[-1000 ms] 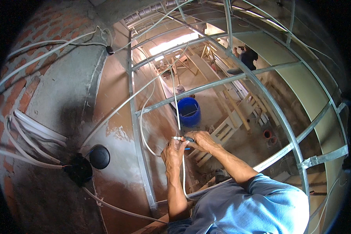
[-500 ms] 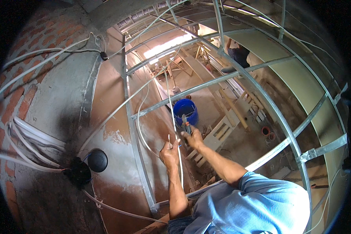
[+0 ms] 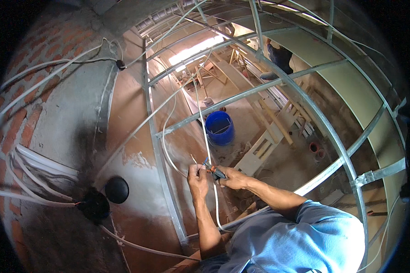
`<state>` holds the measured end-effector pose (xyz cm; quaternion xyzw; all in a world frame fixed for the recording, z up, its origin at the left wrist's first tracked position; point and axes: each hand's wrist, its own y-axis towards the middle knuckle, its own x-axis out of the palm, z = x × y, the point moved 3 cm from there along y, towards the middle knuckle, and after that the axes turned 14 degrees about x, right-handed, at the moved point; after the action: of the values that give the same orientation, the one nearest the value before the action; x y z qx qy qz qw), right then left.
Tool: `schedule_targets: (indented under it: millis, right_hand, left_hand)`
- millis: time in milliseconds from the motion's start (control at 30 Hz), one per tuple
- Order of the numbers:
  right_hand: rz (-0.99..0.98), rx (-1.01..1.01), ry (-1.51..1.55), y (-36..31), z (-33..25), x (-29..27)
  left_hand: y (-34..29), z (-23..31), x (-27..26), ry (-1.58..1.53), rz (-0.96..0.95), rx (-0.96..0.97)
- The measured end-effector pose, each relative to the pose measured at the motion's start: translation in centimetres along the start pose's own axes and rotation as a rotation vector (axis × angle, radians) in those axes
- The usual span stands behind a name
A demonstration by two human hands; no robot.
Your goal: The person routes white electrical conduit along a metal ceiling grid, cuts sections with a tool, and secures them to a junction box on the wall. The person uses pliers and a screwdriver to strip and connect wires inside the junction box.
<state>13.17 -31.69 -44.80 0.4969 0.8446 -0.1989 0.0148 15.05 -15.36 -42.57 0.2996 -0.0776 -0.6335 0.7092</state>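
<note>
My left hand (image 3: 197, 180) is closed, its fingers pinching the stripped end of a white electrical cable whose thin white and blue wires (image 3: 205, 161) stick out above it. Right beside it, my right hand (image 3: 233, 178) grips a pair of pliers (image 3: 217, 173) with dark and orange handles. The pliers' head is at the blue wire by my left fingertips; whether the jaws bite on it cannot be made out. A white cable (image 3: 202, 119) hangs from above and passes behind the hands, and its lower part (image 3: 216, 204) curves toward my body.
A metal ceiling frame (image 3: 321, 119) surrounds me. Far below stand a blue bucket (image 3: 220, 139) and a wooden pallet-like frame (image 3: 255, 157). At left, cables enter a round black box (image 3: 94, 205) beside its black lid (image 3: 117, 189). A person (image 3: 280, 59) is farther off.
My right hand has brought the pliers down and toward my left hand, so their head now meets the wires. The left hand has barely shifted.
</note>
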Motion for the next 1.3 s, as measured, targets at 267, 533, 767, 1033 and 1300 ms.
schedule_targets:
  millis: [267,533,767,1033,1300]
  right_hand:
    - [0.468,-0.227,-0.457,-0.1,-1.7,-1.4]
    - [0.449,0.033,-0.51,1.2,-0.3,-1.1]
    - [-0.108,0.25,0.474,1.3,0.9,0.0]
    - [0.158,-0.133,-0.112,0.5,-1.2,0.1]
    - [0.213,0.033,-0.529,2.0,-0.7,-2.2]
  left_hand:
    - [-0.3,0.1,0.2,-0.043,0.044,-0.063]
    - [-0.8,-1.4,0.5,0.14,0.176,-0.184]
    - [-0.9,-1.2,0.4,0.148,0.178,-0.089]
    - [-0.8,-0.3,0.5,0.08,0.097,-0.144]
    - [-0.5,1.8,1.0,-0.004,0.035,-0.139]
